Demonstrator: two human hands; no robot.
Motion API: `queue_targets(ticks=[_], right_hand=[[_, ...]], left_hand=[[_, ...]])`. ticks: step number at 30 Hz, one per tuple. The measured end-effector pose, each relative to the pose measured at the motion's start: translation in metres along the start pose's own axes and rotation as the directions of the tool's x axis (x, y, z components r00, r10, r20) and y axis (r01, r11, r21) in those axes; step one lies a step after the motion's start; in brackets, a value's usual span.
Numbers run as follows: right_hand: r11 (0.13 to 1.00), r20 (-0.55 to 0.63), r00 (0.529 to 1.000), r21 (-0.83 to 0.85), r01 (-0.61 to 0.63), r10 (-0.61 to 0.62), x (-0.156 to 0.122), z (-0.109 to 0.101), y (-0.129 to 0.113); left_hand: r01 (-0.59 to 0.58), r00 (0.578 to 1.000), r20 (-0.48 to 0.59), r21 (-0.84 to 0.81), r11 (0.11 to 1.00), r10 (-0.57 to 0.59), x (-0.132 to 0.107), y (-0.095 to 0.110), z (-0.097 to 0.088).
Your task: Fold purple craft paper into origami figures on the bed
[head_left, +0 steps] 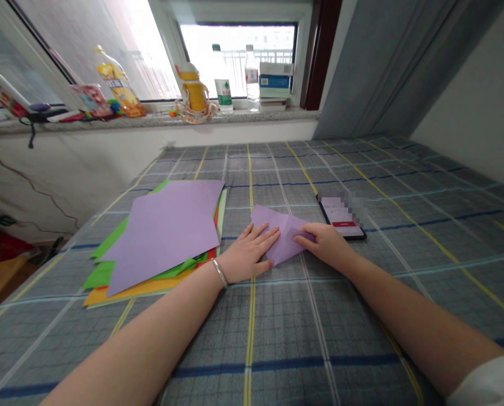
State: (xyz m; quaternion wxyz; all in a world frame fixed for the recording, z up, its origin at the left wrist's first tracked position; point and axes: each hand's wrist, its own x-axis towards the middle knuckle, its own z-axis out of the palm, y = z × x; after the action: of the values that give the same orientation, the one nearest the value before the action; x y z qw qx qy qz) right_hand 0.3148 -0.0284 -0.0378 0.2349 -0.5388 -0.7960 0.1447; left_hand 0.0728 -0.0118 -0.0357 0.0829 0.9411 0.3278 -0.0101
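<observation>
A folded sheet of purple paper (286, 234) lies on the plaid cloth between my two hands. My left hand (246, 255) rests flat on the paper's left part, fingers spread, a silver bangle on the wrist. The paper's right edge is pinched between the thumb and fingers of my right hand (321, 241). Creases run through the middle of the paper, where part of it stands slightly raised. To the left, a large purple sheet (167, 231) tops a loose stack of coloured paper, with green, orange and yellow sheets showing beneath.
A phone (340, 217) lies just beyond my right hand, its screen lit and partly blurred. On the windowsill (150, 123) stand a yellow drink bottle (118, 82), a yellow cup (194, 90), two clear bottles and some boxes (275, 84). A grey curtain (378, 67) hangs at right.
</observation>
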Motion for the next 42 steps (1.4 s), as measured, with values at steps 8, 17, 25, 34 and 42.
queue_targets(ticks=[8, 17, 25, 34, 42], right_hand=[[0.977, -0.029, 0.999, -0.209, -0.042, 0.037, 0.006, 0.011, -0.004], [0.920, -0.059, 0.993, -0.375, -0.115, 0.100, 0.006, 0.014, -0.010], [0.934, -0.076, 0.988, -0.324, -0.152, 0.134, 0.006, 0.016, -0.006], [0.939, -0.051, 0.989, -0.310, -0.147, 0.138, 0.006, 0.014, -0.009], [0.944, -0.057, 0.988, -0.292, -0.154, 0.143, 0.006, 0.015, -0.007]], left_hand=[[0.055, 0.998, 0.031, -0.040, 0.998, -0.054, 0.003, -0.001, 0.000], [0.047, 0.998, -0.033, -0.015, 0.999, -0.048, 0.003, -0.001, 0.007], [0.022, 0.999, -0.049, 0.008, 1.000, -0.022, 0.003, -0.004, 0.009], [0.034, 0.999, -0.009, -0.003, 0.999, -0.034, 0.003, -0.003, 0.005], [0.003, 1.000, 0.009, -0.055, 0.998, -0.003, 0.004, -0.008, 0.005]])
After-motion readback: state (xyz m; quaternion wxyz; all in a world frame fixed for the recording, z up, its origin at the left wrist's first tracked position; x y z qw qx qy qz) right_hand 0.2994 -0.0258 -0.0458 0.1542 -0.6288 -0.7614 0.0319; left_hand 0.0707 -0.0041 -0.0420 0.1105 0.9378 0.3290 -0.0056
